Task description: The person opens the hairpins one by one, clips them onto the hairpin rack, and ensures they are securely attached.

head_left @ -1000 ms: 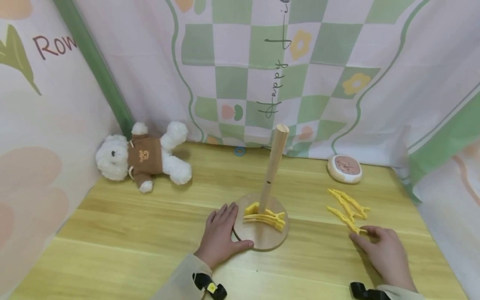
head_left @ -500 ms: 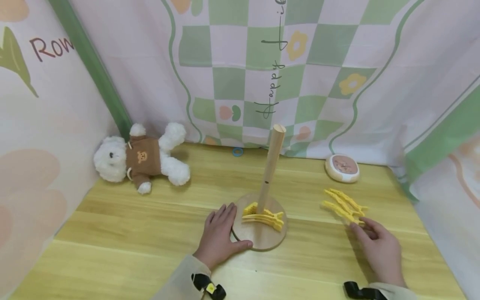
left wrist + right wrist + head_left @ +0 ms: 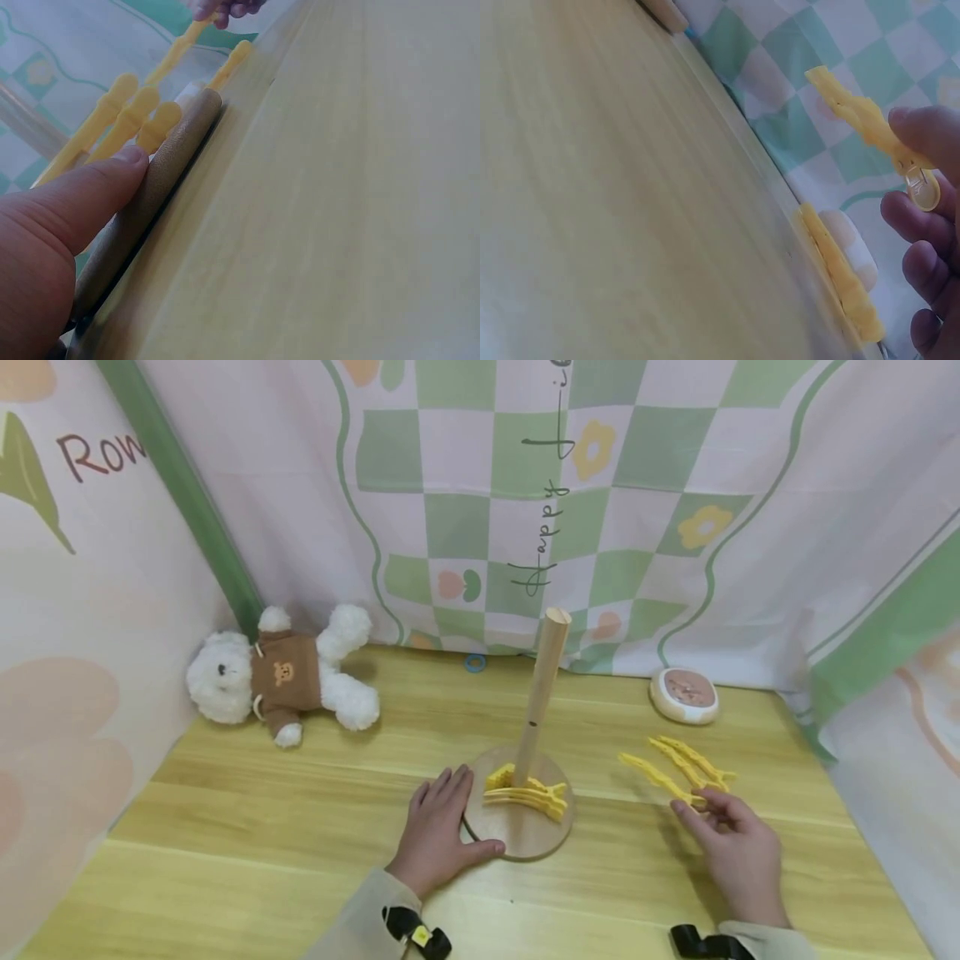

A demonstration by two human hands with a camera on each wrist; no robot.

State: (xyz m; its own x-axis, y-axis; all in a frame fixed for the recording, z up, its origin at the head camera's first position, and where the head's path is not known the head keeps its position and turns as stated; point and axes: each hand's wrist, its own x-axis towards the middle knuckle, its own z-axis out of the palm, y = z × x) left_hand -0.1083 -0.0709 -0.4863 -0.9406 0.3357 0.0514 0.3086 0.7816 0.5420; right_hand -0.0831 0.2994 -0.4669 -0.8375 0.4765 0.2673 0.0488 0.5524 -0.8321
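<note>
My left hand (image 3: 442,839) rests against the near left edge of a round wooden base (image 3: 525,845), fingers straight and thumb spread along the rim. From that base rises an upright wooden post (image 3: 542,681). Several yellow knobbly plastic strips (image 3: 553,806) lie across the base around the post's foot. Over the table to the right, my right hand (image 3: 738,860) pinches one end of another yellow plastic strip (image 3: 855,109) between thumb and fingers. It is lifted, its free end pointing away to the left. Two similar strips (image 3: 701,759) lie on the table just beyond.
A white plush dog (image 3: 288,672) in a brown top lies at the back left. At the back right sits a small white-rimmed round device (image 3: 684,696). A blue ring (image 3: 475,662) is by the patterned curtain (image 3: 457,527) behind the wooden table (image 3: 247,843).
My right hand has lifted the yellow strip off the table and moved it left, away from the other two. My left hand has stayed at the base.
</note>
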